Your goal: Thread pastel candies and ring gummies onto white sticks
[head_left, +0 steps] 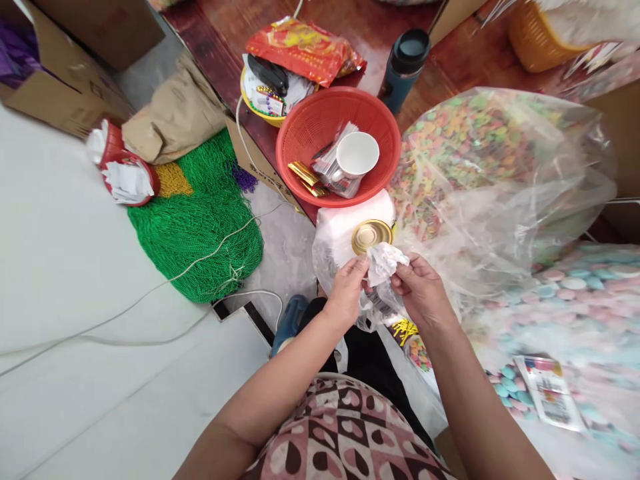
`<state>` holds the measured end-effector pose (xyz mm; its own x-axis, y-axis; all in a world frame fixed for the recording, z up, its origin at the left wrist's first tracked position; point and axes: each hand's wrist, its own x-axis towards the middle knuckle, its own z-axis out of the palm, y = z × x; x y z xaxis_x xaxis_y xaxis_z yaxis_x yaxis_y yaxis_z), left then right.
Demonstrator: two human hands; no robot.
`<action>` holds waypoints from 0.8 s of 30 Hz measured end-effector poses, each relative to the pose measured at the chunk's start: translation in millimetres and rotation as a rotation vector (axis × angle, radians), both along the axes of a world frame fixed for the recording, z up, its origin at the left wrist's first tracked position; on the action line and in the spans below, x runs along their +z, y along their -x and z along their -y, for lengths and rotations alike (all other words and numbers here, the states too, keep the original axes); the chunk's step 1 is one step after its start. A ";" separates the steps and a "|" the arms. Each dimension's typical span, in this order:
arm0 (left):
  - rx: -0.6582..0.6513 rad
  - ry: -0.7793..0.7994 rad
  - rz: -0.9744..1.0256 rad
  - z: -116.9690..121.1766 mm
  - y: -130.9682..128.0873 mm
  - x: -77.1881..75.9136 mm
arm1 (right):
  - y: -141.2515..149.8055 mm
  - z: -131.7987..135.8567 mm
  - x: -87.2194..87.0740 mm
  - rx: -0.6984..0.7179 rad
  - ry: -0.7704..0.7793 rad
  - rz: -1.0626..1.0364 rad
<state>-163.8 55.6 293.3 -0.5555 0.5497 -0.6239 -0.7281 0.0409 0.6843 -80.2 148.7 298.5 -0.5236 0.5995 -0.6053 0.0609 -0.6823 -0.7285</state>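
My left hand (pixel 347 293) pinches one side of a crumpled white sheet (pixel 384 263), thin like tissue or a wrapper. From the other side, my right hand (pixel 421 288) is closed on the same sheet, so it hangs between both hands. Just beyond it lies a round gold lid (pixel 371 235) with a pale centre. A white roll (pixel 345 230) in clear plastic lies under the lid. Further out stands a red plastic basket (pixel 300 140) holding a white mug (pixel 357 155), gold packets (pixel 307 177) and some clear sachets.
Right of my hands sits a big clear bag of colourful ring-shaped pieces (pixel 450 147); pink and blue tablets (pixel 575 283) lie nearer, with a sachet (pixel 550 393) on top. A dark tumbler (pixel 404 70) stands behind the basket. Green bead strings (pixel 195 233) and a cable (pixel 200 257) lie left.
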 end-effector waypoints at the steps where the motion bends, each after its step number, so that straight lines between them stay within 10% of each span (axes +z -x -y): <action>1: 0.027 0.010 -0.010 -1.0 0.8 0.4 | 0.5 1.9 -1.7 0.007 -0.034 0.021; 8: -0.087 0.164 -0.701 10.3 7.1 -5.0 | 4.6 20.3 -13.1 0.083 -0.762 0.372; 12: -0.164 0.182 -0.730 15.6 0.5 -0.9 | 5.5 34.7 -11.4 0.233 -1.118 0.412; 16: -0.087 0.204 -0.501 19.8 -1.0 -1.6 | 0.7 45.9 -4.5 0.315 -1.080 0.219; 24: -0.010 0.123 -0.132 33.4 1.8 -7.9 | -6.6 46.8 -3.8 0.203 -0.503 0.231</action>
<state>-165.6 22.2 285.4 -0.6320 0.4800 -0.6085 -0.6312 0.1368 0.7635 -73.6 101.9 294.7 -0.5464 0.7441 -0.3843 0.3495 -0.2143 -0.9121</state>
